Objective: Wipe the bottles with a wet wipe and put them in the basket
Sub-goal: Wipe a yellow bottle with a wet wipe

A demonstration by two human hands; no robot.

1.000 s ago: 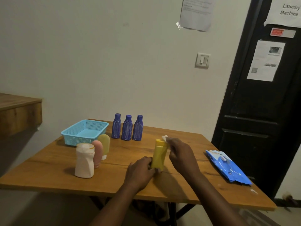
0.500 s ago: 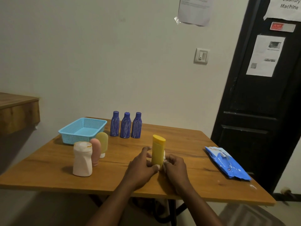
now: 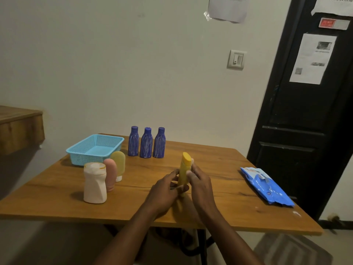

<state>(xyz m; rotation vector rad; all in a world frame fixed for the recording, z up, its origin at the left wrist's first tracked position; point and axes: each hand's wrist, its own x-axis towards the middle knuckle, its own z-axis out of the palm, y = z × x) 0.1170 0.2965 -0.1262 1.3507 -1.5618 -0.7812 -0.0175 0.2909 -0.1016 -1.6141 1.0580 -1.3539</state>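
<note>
Left hand is gripping the yellow bottle low near the desk's front edge, right hand pinching the wipe against its side; I'm mid-wipe, next probably carrying it to the far-left-corner basket.

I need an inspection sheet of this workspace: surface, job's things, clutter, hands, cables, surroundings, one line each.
surface: wooden table.
job's things: yellow bottle held; three blue bottles, white bottle, pink tube, pale tube standing; blue basket without bottles; wipes pack.
clutter: nothing seen.
hands: left hand grips yellow bottle; right hand holds wet wipe against it.
cables: nothing seen.
surroundings: wall switch, black door with papers.
</note>
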